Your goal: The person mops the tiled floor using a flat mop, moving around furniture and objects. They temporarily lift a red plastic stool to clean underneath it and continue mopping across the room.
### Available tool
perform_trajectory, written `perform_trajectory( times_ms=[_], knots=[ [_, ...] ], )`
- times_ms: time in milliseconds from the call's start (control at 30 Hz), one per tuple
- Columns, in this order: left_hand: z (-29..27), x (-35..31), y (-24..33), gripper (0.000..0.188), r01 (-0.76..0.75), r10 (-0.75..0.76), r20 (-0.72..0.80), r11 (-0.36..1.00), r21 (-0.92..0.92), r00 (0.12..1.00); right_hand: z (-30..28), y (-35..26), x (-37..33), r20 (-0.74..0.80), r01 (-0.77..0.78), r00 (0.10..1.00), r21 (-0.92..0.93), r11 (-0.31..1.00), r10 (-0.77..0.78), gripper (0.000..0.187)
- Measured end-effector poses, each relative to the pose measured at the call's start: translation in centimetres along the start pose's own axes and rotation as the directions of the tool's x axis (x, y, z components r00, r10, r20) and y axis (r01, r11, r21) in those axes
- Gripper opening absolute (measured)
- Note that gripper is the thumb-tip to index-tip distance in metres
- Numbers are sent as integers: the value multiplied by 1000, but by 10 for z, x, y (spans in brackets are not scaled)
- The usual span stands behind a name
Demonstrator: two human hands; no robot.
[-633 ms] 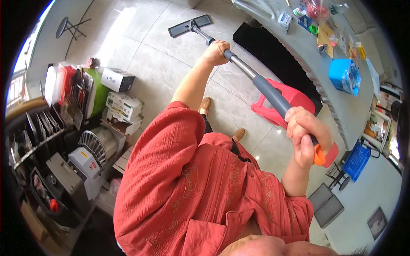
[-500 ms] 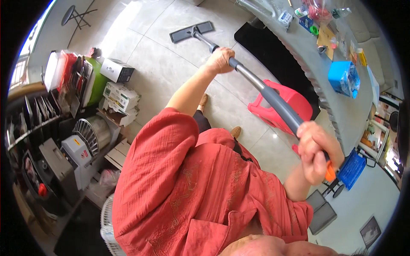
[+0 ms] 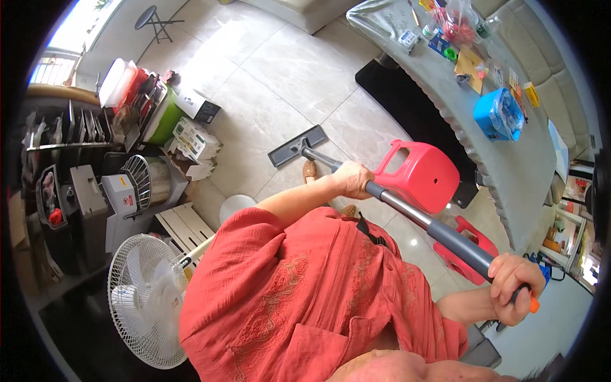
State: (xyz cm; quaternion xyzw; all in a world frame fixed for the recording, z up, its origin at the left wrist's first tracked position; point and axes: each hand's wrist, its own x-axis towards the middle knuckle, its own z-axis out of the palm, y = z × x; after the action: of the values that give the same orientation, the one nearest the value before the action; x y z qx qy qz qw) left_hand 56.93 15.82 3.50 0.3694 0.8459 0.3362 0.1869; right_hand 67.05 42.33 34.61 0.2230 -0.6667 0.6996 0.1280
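A flat mop [image 3: 407,212] with a grey and silver pole runs slantwise across the view. Its rectangular dark head [image 3: 297,146] lies on the tiled floor just beyond my shoe [image 3: 309,170]. My left hand [image 3: 353,180] is wrapped round the lower part of the pole, not far above the head. Up at the top end, my right hand [image 3: 515,286] grips the handle, whose orange tip pokes out past my fingers. A red plastic stool [image 3: 420,175] stands close beyond the pole, and a second red piece [image 3: 468,251] sits nearer my right hand.
At right runs a long cloth-covered table [image 3: 509,184] bearing a blue bin [image 3: 499,114] and clutter. On the left are a white fan [image 3: 145,299], stacked boxes [image 3: 194,140], a grey machine with a wire guard [image 3: 121,194] and packed shelves. A small folding stool [image 3: 156,24] stands far left.
The mop head has come back toward me across the floor. Both hands have moved right and down with the pole, still gripping it. The fan has come more into view.
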Motion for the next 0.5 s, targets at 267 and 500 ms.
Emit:
perform_trajectory(
  times_ms=[267, 500],
  knots=[
    [-105, 41, -88, 20, 48, 4, -222, 972, 229, 975, 36, 56, 68, 13, 158, 987, 64, 985, -159, 21],
    [-208, 76, -259, 18, 175, -115, -726, 984, 8, 678, 149, 203, 182, 150, 156, 976, 7, 988, -156, 21]
  ],
)
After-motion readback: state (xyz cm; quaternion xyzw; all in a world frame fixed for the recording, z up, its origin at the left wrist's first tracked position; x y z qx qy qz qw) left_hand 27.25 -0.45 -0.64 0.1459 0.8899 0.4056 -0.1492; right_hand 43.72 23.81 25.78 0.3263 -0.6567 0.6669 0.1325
